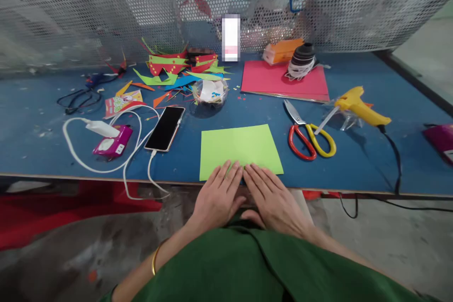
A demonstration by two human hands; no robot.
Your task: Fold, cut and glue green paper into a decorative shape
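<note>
A bright green sheet of paper (239,146) lies flat at the front edge of the blue table. On its near edge rest the fingertips of my left hand (220,191), stretched out flat with the palm down. Beside it my right hand (271,193) lies the same way, fingers extended on the sheet's near edge, the two hands almost touching. Neither hand grips anything. To the right of the sheet lie scissors (300,132) with one red and one yellow handle, their blades partly open. A smartphone (165,128) with a dark screen lies left of the sheet, plugged into a white cable.
A yellow glue gun (363,107) with a black cord lies at the right. Red sheets (279,80) bear a roll of cord (300,62). Cut paper pieces (166,64) and a clear bowl (211,93) sit further back. A purple power socket (113,142) is at the left.
</note>
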